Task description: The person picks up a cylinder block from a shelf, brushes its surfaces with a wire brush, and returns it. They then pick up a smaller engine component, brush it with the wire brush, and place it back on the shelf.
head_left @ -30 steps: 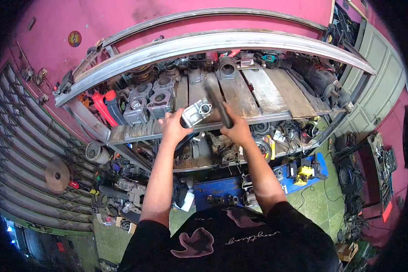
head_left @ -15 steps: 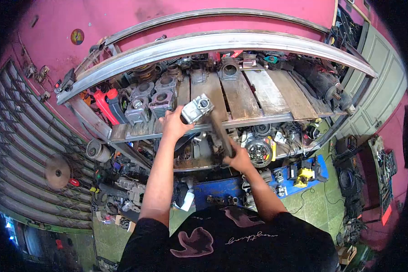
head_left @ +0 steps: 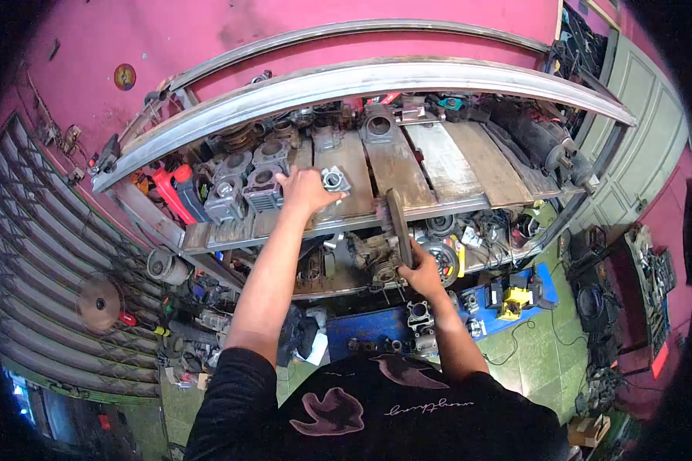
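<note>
Person in black shirt (head_left: 396, 399) nearest, at the shelf rack. Low down: blue surface (head_left: 346, 329) with metal parts on it; black-and-yellow unit (head_left: 517, 301) toward its right end. Right hand (head_left: 425, 272): fingers closed round the lower end of a long brush (head_left: 399, 223), held upright-ish, slightly tilted, bristles facing left. Lower shelf behind it carries a round wheel-like part (head_left: 440, 261). Left hand (head_left: 303, 192): fingers gripping 1 small silver metal part (head_left: 333, 180), round opening up, over the upper shelf (head_left: 350, 163) planks. Can't tell if it touches wood. Brush and part are apart. Left of that hand: 4 cylinder blocks (head_left: 264, 190) grouped, then red bottle (head_left: 165, 194). Farther back: 1 bored casting (head_left: 378, 127). Pink wall (head_left: 284, 27) behind.
</note>
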